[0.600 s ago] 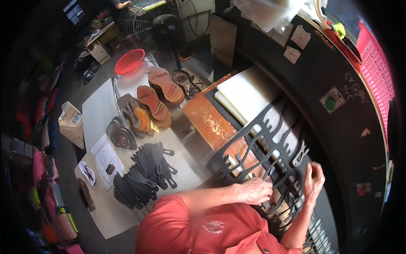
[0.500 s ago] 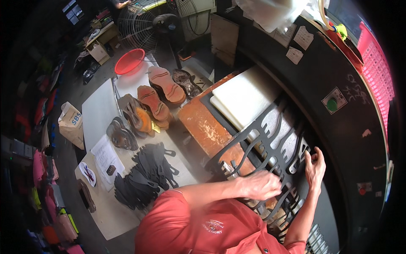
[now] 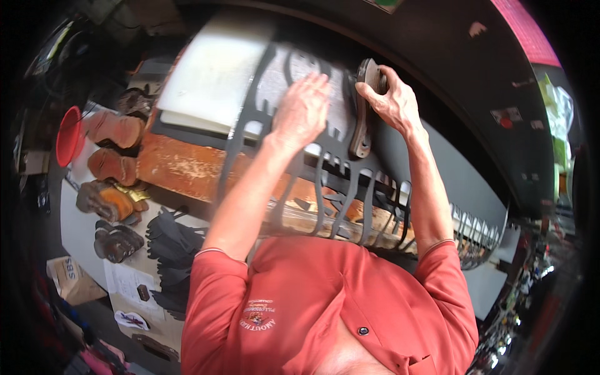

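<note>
My left hand (image 3: 302, 112) is spread flat, slightly blurred, over a dark perforated sheet (image 3: 319, 203) whose cut-outs leave thin curved strips. Nothing shows in its fingers. In my right hand (image 3: 397, 103) is a narrow, curved metal cutting die (image 3: 360, 134), pinched between thumb and fingers at its far end. The die stands over the sheet's right side; whether it touches the sheet I cannot tell. Beneath the sheet lie a white cutting board (image 3: 209, 72) and a worn orange board (image 3: 178, 167).
A dark machine body (image 3: 437, 40) curves across the far side. To the left, a table holds a pile of dark cut pieces (image 3: 169, 247), several sole-shaped stacks (image 3: 112, 130), a red bowl (image 3: 67, 139) and a paper sheet (image 3: 128, 282). A paper bag (image 3: 72, 281) stands beyond the table's edge.
My view has turned toward the right. My left hand has gone from closed to spread flat and moved farther out over the sheet. My right hand has closed on the cutting die.
</note>
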Demonstrator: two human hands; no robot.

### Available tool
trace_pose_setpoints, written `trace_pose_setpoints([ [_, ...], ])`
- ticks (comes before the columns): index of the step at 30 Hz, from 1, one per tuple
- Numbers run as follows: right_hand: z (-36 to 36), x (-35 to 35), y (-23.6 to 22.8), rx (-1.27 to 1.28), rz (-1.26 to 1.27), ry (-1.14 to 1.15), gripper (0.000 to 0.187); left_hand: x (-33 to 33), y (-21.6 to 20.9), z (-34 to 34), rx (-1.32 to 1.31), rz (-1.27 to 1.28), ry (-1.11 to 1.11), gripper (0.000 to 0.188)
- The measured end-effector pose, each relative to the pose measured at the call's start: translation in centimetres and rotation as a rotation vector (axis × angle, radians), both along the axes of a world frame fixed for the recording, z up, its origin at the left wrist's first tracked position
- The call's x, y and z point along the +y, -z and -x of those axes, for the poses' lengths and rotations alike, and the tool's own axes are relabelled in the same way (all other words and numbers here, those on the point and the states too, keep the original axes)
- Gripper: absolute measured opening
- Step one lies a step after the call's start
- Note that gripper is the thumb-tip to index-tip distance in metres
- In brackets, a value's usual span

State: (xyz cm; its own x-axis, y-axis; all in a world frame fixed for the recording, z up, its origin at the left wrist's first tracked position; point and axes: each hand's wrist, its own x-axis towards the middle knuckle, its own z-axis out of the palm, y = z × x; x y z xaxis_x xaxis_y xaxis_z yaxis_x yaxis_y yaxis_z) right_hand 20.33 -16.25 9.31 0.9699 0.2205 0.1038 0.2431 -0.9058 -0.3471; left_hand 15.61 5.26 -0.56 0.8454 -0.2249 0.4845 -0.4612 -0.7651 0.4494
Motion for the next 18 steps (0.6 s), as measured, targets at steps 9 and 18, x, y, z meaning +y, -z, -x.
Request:
trace_pose_setpoints([
  [9, 13.0, -3.0, -0.1, -0.437, -0.624, -0.111, 0.090, -0.1, -2.9, 1.0, 0.192, 0.113, -0.022, 0.041],
  [18, 14.3, -3.6, 0.1, -0.515, -0.600, -0.210, 0.093, -6.8, -10.0, 6.8, 0.305, 0.926, 0.636, 0.054],
])
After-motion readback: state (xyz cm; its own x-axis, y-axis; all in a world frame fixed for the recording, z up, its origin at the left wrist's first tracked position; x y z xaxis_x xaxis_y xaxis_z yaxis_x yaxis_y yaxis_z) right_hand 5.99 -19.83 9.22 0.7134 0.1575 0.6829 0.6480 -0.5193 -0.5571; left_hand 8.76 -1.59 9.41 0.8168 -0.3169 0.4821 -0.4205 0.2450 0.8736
